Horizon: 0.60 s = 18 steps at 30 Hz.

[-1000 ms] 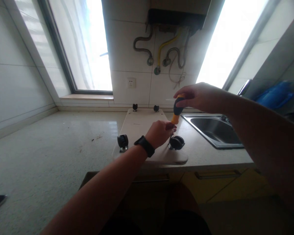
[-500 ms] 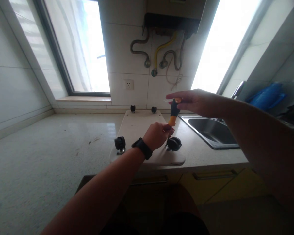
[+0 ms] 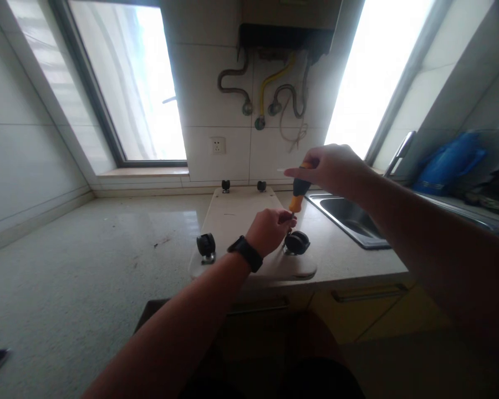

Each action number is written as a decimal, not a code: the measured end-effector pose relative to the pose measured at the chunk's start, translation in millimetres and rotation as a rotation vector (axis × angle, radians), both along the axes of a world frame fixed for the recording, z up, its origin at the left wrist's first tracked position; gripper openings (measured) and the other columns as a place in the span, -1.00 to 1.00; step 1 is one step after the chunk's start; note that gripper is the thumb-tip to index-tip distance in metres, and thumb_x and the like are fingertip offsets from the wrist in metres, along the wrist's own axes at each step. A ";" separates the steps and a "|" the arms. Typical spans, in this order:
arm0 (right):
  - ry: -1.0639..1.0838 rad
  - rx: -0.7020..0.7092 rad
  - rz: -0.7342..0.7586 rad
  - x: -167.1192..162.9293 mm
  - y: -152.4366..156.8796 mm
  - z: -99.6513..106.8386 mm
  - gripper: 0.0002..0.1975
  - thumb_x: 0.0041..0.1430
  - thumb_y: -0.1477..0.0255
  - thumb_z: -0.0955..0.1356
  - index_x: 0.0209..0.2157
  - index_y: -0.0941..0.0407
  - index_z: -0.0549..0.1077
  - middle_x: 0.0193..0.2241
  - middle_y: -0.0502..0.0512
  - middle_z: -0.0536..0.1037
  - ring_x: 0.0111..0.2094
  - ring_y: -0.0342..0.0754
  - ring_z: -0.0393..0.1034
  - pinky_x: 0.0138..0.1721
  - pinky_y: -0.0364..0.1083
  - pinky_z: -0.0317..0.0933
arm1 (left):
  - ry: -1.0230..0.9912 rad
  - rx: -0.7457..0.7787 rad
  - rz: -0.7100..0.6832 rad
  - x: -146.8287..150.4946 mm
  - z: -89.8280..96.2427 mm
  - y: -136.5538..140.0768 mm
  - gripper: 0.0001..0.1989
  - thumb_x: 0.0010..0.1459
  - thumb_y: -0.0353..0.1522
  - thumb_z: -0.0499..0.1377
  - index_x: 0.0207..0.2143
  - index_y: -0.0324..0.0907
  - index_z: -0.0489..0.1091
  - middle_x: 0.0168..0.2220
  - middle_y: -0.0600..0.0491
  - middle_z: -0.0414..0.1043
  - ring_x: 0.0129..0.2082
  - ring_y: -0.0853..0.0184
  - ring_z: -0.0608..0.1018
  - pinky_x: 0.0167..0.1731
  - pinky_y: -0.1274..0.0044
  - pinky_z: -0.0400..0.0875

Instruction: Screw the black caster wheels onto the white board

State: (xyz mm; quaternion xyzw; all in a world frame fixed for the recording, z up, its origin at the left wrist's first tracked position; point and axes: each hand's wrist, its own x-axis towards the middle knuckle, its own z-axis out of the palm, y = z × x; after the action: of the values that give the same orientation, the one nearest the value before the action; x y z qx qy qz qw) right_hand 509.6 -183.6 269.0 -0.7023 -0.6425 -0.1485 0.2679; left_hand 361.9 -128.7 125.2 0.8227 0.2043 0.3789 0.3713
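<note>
My right hand (image 3: 330, 166) is closed on the top of a screwdriver (image 3: 300, 187) with a black and orange handle, which leans slightly with its shaft pointing down. My left hand (image 3: 269, 230), with a dark watch on the wrist, pinches around the shaft's lower end just below the handle; the tip is hidden by the fingers. Right beside these fingers is a black caster wheel (image 3: 296, 243) on a metal plate, at the near right corner of a white board (image 3: 228, 213). Another caster (image 3: 206, 244) stands at the near left corner, and two smaller-looking casters (image 3: 261, 186) at the far end.
The board lies on a speckled countertop (image 3: 87, 266). To the right is a steel sink (image 3: 357, 235) with a faucet (image 3: 399, 154), and a blue object (image 3: 449, 163) beyond it. Drawer handles (image 3: 370, 292) run under the counter edge. Pipes (image 3: 263, 91) hang on the wall behind.
My right hand has gone from loosely spread fingers to curled around the screwdriver's handle, turned over it. My left hand stays by the caster. The view has shifted slightly.
</note>
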 end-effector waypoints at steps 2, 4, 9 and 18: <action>0.079 -0.061 0.149 4.7 0.3 0.8 -0.56 0.11 -0.01 0.38 -0.25 0.06 0.60 -0.34 0.16 0.61 -0.33 0.08 0.49 -0.25 0.10 0.35 | 0.019 0.009 -0.018 -0.1 0.5 1.7 -0.85 0.26 -0.45 0.18 -0.26 -0.25 0.57 -0.25 -0.08 0.65 -0.32 0.36 0.63 -0.21 0.48 0.51; 0.178 -0.140 0.349 9.0 -0.7 2.1 -0.60 0.15 0.19 0.37 -0.02 0.02 0.57 -0.10 0.12 0.63 -0.13 0.09 0.52 -0.09 0.10 0.38 | 0.038 0.011 -0.028 -1.5 2.4 2.6 -0.85 0.26 -0.48 0.17 -0.27 -0.25 0.56 -0.27 -0.07 0.64 -0.34 0.38 0.62 -0.23 0.50 0.51; 0.217 -0.226 0.466 19.5 1.3 4.2 -0.49 0.12 0.30 0.39 0.14 -0.01 0.49 -0.04 0.08 0.63 -0.03 0.08 0.51 0.10 0.14 0.32 | 0.035 -0.006 -0.049 -4.8 5.7 2.4 -0.85 0.27 -0.48 0.16 -0.26 -0.27 0.55 -0.29 -0.07 0.63 -0.35 0.38 0.62 -0.23 0.50 0.50; -0.012 -0.139 0.212 15.2 4.5 10.4 -0.51 -0.01 0.04 0.49 -0.10 0.03 0.64 -0.36 0.06 0.61 -0.38 0.03 0.45 -0.32 0.05 0.24 | 0.019 -0.044 -0.074 -2.4 0.8 0.7 -0.82 0.26 -0.52 0.13 -0.19 -0.29 0.53 -0.25 -0.10 0.62 -0.31 0.36 0.64 -0.23 0.49 0.53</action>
State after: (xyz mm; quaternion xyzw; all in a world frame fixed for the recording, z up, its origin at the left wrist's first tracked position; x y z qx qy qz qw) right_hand 524.8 -179.1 279.5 -0.6464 -0.7236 -0.0785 0.2289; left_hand 359.5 -128.0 126.0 0.8248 0.1857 0.3526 0.4011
